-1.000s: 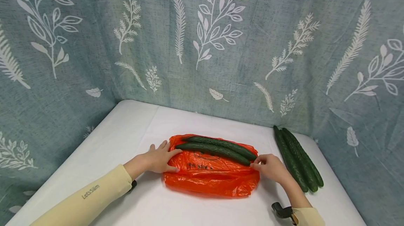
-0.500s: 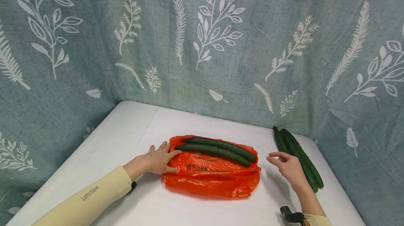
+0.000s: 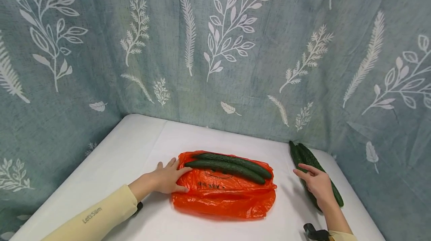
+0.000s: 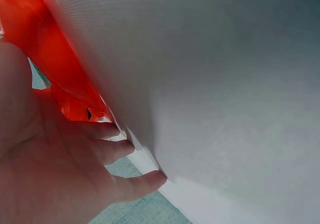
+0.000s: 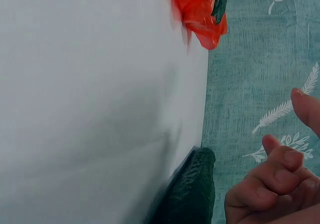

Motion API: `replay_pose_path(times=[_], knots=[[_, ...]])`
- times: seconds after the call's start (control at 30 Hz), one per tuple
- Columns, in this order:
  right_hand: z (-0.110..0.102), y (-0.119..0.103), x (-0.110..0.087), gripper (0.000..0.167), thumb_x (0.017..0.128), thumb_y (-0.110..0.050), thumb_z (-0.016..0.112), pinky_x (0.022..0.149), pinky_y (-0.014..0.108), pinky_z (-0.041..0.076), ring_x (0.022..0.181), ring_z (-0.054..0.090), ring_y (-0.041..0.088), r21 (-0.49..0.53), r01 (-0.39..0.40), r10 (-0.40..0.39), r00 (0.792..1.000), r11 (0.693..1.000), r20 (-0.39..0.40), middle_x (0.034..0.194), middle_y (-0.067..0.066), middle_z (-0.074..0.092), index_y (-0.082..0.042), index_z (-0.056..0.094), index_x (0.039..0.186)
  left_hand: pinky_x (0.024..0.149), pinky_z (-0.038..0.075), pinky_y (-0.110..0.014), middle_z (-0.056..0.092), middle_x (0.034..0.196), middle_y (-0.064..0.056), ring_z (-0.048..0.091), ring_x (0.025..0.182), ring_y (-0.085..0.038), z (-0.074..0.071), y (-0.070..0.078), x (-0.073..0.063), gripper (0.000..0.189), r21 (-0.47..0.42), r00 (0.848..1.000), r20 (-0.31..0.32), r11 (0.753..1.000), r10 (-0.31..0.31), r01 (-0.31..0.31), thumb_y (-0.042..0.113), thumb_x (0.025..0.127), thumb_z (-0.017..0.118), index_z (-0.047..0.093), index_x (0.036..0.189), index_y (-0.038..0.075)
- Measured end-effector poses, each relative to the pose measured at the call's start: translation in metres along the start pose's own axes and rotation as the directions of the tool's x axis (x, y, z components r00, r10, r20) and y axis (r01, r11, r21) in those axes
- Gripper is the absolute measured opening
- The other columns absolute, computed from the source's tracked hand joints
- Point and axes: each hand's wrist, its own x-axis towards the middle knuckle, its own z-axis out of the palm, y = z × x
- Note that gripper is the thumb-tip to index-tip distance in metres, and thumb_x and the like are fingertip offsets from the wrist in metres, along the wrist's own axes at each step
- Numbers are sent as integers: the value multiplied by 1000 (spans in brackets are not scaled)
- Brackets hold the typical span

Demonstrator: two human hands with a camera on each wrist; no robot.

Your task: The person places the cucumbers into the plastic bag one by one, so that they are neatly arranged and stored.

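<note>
on the tabletop (image 3: 148,140), an orange bag (image 3: 222,207) carries two cucumbers (image 3: 226,166), loose cucumbers (image 3: 310,159) to its right; my left fingers (image 3: 184,171), spread ungripping on the bag, should press lightly; my right fingers (image 3: 310,167), parted, empty, should grasp mid-length

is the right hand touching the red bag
No, the right hand is apart from the red bag, with bare white table showing between them.
</note>
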Motion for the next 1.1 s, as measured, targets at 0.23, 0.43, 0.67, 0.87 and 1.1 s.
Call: replay_pose_path(times=[0.23,0.43,0.67,0.87,1.1], knots=[[-4,14,10,73,85,-51,77,51,34,37,48,34,11,-61,-40,37,998,997,-55,59,-9,38,-11,57,143,111,20,-76,28,162,-23,20,152,-45,4,1,1,77,-5,1000,8,1000,0,0,62,88,66,42,153,27],[-7,12,13,74,89,-51,73,91,53,47,115,53,40,-94,-54,47,996,994,-74,129,24,57,-6,54,145,111,19,-75,28,162,-22,19,152,-45,2,0,1,78,2,1000,0,1000,-8,8,62,88,66,41,154,27],[-14,10,18,81,90,-51,71,112,67,28,146,20,53,-97,-118,114,992,988,-45,162,30,22,-1,46,149,111,18,-77,26,162,-26,19,152,-46,-2,1,0,79,-8,1000,12,1000,-1,1,60,89,66,40,155,25],[-20,13,22,95,85,-59,72,107,68,34,141,25,57,-183,-159,166,986,970,23,160,35,18,1,41,152,111,19,-75,26,163,-24,19,152,-45,0,0,0,78,5,1000,15,1000,-7,7,62,89,65,40,155,27],[-23,13,26,92,89,-55,70,103,68,39,138,27,59,-281,-129,165,980,951,108,156,38,20,7,39,150,111,18,-76,27,163,-22,18,152,-45,1,-1,0,78,7,1000,16,1000,-5,5,61,89,65,40,154,27]])
